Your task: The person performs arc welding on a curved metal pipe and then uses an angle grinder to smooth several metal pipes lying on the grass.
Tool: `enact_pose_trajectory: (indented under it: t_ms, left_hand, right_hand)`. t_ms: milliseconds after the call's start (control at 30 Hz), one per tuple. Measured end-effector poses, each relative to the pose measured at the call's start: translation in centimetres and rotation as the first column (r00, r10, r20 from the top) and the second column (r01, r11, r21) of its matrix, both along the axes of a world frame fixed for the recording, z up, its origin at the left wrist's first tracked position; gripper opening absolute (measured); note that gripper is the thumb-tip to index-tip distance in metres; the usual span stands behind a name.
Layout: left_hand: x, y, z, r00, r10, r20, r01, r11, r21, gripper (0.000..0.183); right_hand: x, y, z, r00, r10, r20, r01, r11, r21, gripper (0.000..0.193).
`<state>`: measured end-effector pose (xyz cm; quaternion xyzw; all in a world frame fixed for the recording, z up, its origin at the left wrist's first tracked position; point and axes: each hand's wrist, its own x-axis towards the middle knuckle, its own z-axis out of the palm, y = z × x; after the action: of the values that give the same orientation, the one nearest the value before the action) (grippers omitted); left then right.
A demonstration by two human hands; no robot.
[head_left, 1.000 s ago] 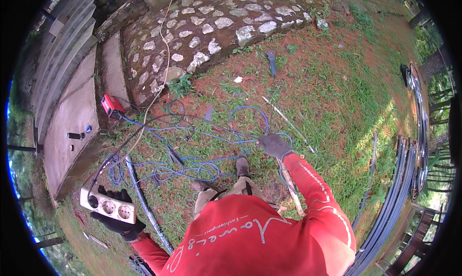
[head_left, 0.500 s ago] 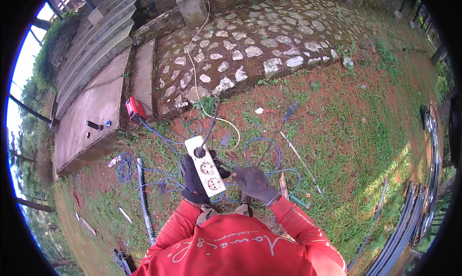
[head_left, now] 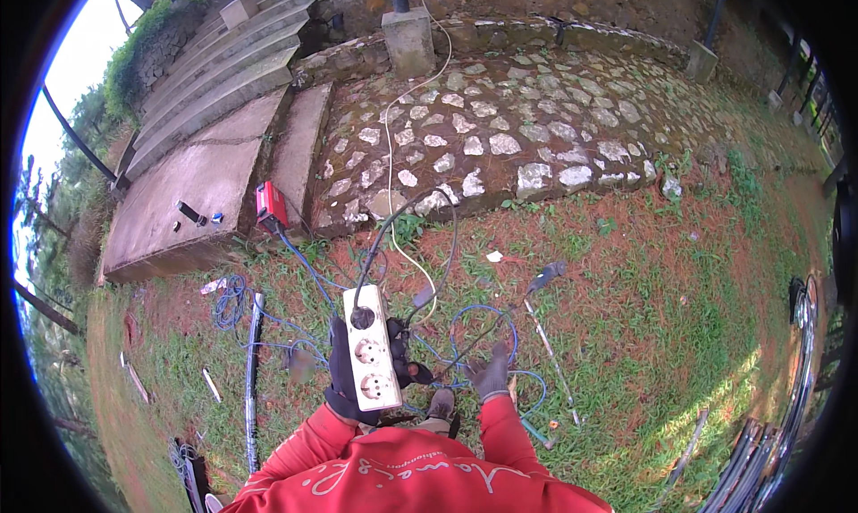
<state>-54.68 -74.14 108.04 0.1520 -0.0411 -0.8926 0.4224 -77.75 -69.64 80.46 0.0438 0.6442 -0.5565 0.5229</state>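
Head view: The white power strip (head_left: 374,370) serves as the reference point. The left hand (head_left: 343,372), in a dark glove, supports it, with the grip closed around both long edges and the socket face turned up. A black plug (head_left: 362,317) occupies the far socket; the two nearer sockets are unoccupied. The right hand (head_left: 489,375), gloved in grey, is to the right of the strip and apart from it; its grip appears loosely spread, with nothing visibly held. A small dark round end just right of the strip cannot be identified.

A dark cord (head_left: 456,227) arches beyond the strip. The red unit (head_left: 272,206) stands beyond it to the left, and a looped blue cable (head_left: 514,336) lies on the grass to its right.

Step in hand, as judged: handling the strip with one plug seated. The next move calls for a steady left grip and slack in the cord
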Motion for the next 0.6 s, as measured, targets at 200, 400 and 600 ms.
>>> enact_pose_trajectory:
  t_ms: [200, 400, 600]
  left_hand:
    - [0.6, 1.3, 2.5, 0.991, 0.044, 0.126, -0.048, 0.998, 0.029, 0.091]
    - [-3.1, 1.5, 8.1, 0.995, 0.013, 0.102, -0.021, 0.996, 0.084, 0.092]
    - [-0.7, 1.4, 11.6, 0.977, 0.008, 0.214, 0.012, 0.996, -0.092, 0.064]
  right_hand:
    - [-3.0, -7.1, -6.3, 0.72, -0.229, 0.655, 0.383, 0.918, -0.1, 0.059]
    - [-13.2, -12.7, -12.1, 0.597, -0.157, 0.787, 0.533, 0.811, -0.242, 0.03]
    - [-17.8, -12.3, -8.1, 0.653, -0.293, 0.698, 0.583, 0.783, -0.217, 0.027]
